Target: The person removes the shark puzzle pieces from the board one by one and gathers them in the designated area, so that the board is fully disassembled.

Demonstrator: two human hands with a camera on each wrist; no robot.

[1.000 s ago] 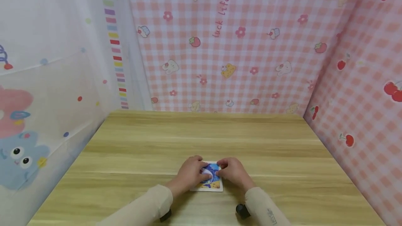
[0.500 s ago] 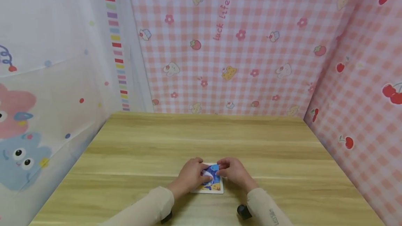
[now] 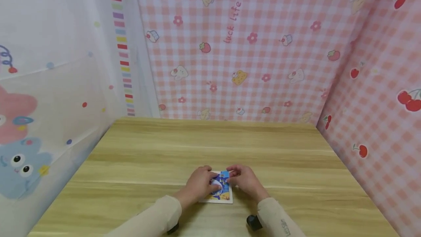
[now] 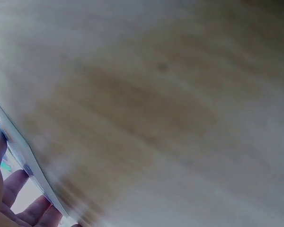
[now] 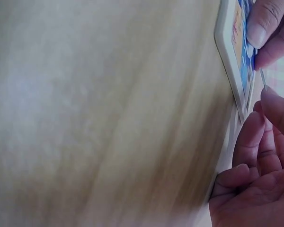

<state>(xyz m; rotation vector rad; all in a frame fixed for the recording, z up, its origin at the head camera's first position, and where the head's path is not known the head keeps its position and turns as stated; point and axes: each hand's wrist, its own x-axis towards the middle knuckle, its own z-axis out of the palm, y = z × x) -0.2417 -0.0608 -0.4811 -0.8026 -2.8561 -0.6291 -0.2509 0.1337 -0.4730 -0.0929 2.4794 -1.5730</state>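
On the tabletop lies a small picture puzzle (image 3: pixel 224 197) with a white rim and a blue and orange picture. My left hand (image 3: pixel 199 183) covers its left part, holding it with the thumb and one finger on the picture. Bent fingers (image 4: pixel 35 208) of that hand lie along the rim in the left wrist view. At the upper right corner, my right hand (image 3: pixel 245 180) pinches a light-blue puzzle piece (image 3: pixel 225 174). Only a thin edge of the piece (image 5: pixel 263 78) shows in the right wrist view, at the thumb tip. The puzzle's left side is hidden under the left hand.
The wooden table (image 3: pixel 210 138) reaches back to a pink checked cloth (image 3: pixel 263 54). A white printed cloth (image 3: pixel 65 65) hangs at the left, and another checked cloth (image 3: pixel 378 120) at the right. Black straps (image 3: pixel 254 222) show under the sleeves.
Both hands stay nearly in place. The light-blue piece at the upper right corner has shifted and now shows a brownish patch. The head view has tilted slightly.
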